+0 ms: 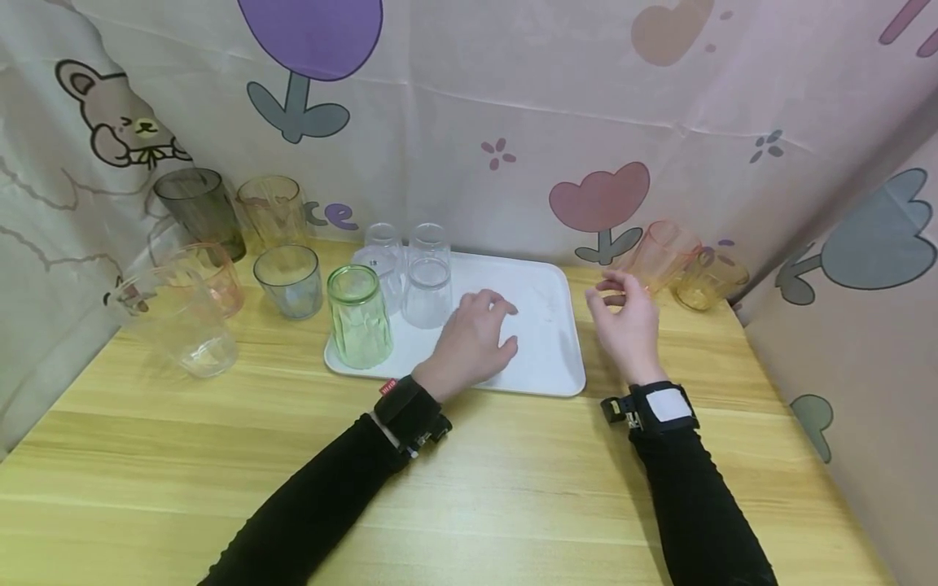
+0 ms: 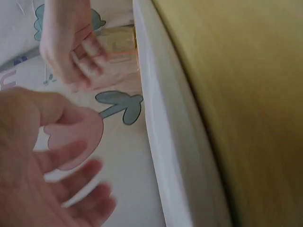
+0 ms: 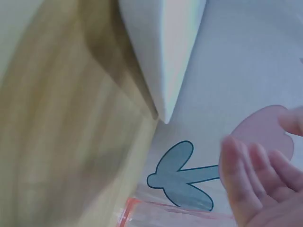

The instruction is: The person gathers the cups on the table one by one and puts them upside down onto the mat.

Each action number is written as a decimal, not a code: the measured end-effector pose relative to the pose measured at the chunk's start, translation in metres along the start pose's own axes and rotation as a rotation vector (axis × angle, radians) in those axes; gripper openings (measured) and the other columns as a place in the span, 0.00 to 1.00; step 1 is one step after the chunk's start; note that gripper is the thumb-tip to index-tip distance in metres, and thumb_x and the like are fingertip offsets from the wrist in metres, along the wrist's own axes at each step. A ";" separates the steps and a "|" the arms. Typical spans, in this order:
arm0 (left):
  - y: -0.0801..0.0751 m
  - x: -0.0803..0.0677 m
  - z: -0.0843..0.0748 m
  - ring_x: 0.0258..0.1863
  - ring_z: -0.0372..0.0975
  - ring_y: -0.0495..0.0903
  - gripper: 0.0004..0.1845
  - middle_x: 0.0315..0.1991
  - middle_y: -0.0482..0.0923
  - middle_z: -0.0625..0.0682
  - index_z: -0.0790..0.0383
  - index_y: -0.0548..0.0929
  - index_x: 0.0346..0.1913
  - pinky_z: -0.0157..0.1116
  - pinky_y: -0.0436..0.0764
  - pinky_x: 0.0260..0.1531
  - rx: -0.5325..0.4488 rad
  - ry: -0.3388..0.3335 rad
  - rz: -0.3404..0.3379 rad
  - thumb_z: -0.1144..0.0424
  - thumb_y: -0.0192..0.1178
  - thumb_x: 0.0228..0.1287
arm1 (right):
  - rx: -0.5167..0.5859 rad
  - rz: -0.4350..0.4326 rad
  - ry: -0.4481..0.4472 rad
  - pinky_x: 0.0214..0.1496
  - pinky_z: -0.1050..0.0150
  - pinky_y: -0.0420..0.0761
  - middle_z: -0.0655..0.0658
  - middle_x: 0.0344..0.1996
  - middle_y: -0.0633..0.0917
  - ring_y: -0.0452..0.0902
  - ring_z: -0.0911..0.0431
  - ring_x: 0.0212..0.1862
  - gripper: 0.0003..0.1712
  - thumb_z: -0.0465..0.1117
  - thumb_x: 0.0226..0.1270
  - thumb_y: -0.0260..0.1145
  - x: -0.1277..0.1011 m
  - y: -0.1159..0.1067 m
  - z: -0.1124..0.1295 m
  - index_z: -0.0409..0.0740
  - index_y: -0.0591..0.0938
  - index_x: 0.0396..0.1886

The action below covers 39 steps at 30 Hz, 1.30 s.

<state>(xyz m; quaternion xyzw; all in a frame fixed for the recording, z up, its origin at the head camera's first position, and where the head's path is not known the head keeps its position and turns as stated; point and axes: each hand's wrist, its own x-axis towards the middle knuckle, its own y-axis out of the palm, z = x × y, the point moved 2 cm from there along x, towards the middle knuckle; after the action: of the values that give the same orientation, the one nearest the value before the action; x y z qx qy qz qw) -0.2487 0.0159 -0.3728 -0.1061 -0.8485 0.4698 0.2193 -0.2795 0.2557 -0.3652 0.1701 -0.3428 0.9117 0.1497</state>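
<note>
Over the white tray (image 1: 538,358) my left hand (image 1: 472,342) hovers with loosely bent fingers and nothing between them. To its left on the tray stand a green glass (image 1: 361,325) and several clear glasses (image 1: 427,297), mouths apparently down. My right hand (image 1: 626,317) is past the tray's right edge, fingers relaxed, holding nothing. Just behind it stands a pink glass (image 1: 665,252), with an amber glass (image 1: 709,279) to the right. In the right wrist view, the pink glass (image 3: 175,215) shows only partly, below the right hand (image 3: 265,184).
At the table's left are a clear pitcher-like vessel (image 1: 179,325), a pink glass (image 1: 220,281), a bluish glass (image 1: 288,281), a dark grey glass (image 1: 201,212) and a yellow glass (image 1: 271,212). A printed curtain (image 1: 454,122) hangs behind the wooden table (image 1: 513,488).
</note>
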 end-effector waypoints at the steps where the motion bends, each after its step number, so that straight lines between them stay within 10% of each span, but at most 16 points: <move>1: 0.003 0.000 -0.001 0.61 0.53 0.75 0.21 0.62 0.77 0.56 0.60 0.82 0.62 0.47 0.81 0.54 0.016 0.017 0.037 0.57 0.65 0.69 | 0.027 -0.048 -0.004 0.42 0.71 0.77 0.39 0.52 0.85 0.84 0.48 0.48 0.24 0.41 0.73 0.65 0.001 -0.001 0.001 0.36 0.78 0.64; 10: 0.018 -0.008 -0.006 0.42 0.38 0.78 0.18 0.47 0.79 0.47 0.51 0.85 0.61 0.36 0.80 0.36 0.076 0.126 0.368 0.57 0.64 0.71 | 0.221 -0.324 0.007 0.47 0.72 0.78 0.48 0.51 0.81 0.78 0.65 0.48 0.22 0.41 0.72 0.68 0.014 -0.018 0.006 0.39 0.78 0.62; 23: 0.019 -0.013 -0.015 0.43 0.33 0.78 0.13 0.42 0.81 0.42 0.47 0.90 0.52 0.35 0.81 0.41 0.057 0.217 0.473 0.65 0.62 0.72 | 0.197 -0.550 0.149 0.64 0.74 0.63 0.58 0.57 0.68 0.63 0.66 0.61 0.32 0.43 0.65 0.73 0.058 -0.041 -0.025 0.49 0.69 0.65; 39: 0.021 -0.012 -0.016 0.44 0.33 0.78 0.14 0.43 0.82 0.42 0.47 0.91 0.52 0.34 0.81 0.40 0.043 0.216 0.475 0.67 0.61 0.72 | 0.398 -0.264 0.449 0.77 0.76 0.48 0.54 0.83 0.49 0.42 0.67 0.79 0.62 0.50 0.64 0.77 0.073 -0.036 -0.060 0.54 0.44 0.85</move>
<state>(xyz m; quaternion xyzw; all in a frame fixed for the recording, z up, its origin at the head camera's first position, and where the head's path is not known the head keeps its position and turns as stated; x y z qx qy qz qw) -0.2309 0.0341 -0.3862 -0.3470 -0.7614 0.5120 0.1943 -0.3437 0.3333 -0.3569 0.0338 -0.0915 0.9483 0.3021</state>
